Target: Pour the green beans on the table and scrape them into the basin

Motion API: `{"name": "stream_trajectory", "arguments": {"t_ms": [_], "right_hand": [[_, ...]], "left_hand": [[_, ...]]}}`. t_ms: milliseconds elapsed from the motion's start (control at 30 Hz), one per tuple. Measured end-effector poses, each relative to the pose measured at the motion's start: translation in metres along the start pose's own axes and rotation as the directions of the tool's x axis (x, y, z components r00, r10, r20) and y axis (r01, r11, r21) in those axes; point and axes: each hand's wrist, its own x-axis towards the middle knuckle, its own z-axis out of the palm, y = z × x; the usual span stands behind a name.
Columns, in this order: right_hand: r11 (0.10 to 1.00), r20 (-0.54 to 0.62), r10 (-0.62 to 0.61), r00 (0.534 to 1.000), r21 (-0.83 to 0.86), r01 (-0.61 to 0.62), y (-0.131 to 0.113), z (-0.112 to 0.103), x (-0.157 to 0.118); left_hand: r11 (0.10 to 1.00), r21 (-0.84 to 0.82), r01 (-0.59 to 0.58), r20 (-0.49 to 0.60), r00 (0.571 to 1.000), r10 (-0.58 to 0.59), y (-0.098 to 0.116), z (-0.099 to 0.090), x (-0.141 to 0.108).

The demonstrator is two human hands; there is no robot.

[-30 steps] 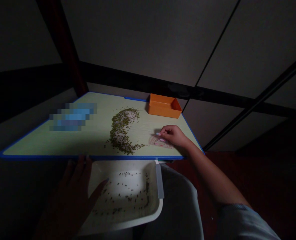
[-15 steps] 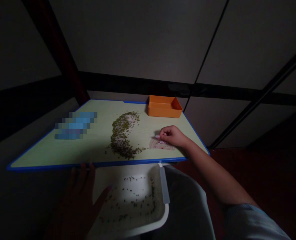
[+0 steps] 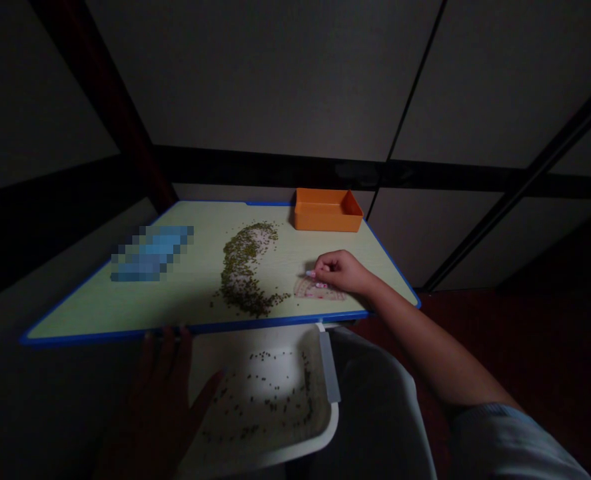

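My right hand [image 3: 342,272] is closed in a pinch on a clear, pink-marked protractor [image 3: 308,289] low over the table. A small pale tip shows at its fingers; how they grip is partly hidden. Left of the protractor lies a curved heap of small greenish-brown seeds or grains [image 3: 245,267]. In shadow, my left hand [image 3: 162,393] is open, its fingers spread towards the table's front edge and its thumb over a white plastic bin [image 3: 320,437]. Similar dark grains are scattered inside the bin, just below the table edge.
The pale table [image 3: 100,310] has a blue rim. An orange open box [image 3: 328,222] stands at its back right. A blurred-out blue item [image 3: 152,253] lies on the left. Cabinet panels [image 3: 275,80] rise behind the table, and my clothed leg [image 3: 375,387] is beside the bin.
My right hand and the protractor have shifted slightly left, towards the grains. The left hand stays at the bin and table edge. The view has tilted slightly.
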Motion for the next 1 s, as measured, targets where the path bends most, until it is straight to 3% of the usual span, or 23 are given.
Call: {"name": "stream_trajectory", "arguments": {"t_ms": [100,433,733,1000], "right_hand": [[0.999,0.003,-0.013,1.000,-0.039,0.014,0.0025,0.0002,0.0003],[0.989,-0.061,-0.010,0.998,-0.147,0.001,0.0087,0.0000,0.0011],[0.998,0.064,-0.014,0.998,-0.053,0.017,0.0047,0.0022,0.0001],[0.999,0.021,-0.028,0.999,-0.040,0.029,0.0033,0.0055,0.0009]], "left_hand": [[1.000,0.007,0.000,-0.047,0.999,0.000,-0.0002,0.0009,0.0013],[0.999,-0.033,0.040,-0.018,0.999,-0.041,0.0009,0.0007,0.0018],[0.996,-0.061,0.068,0.024,0.997,-0.067,-0.0002,0.0012,0.0005],[0.996,-0.066,0.051,0.008,0.999,-0.050,0.0003,-0.0004,-0.0007]]}}
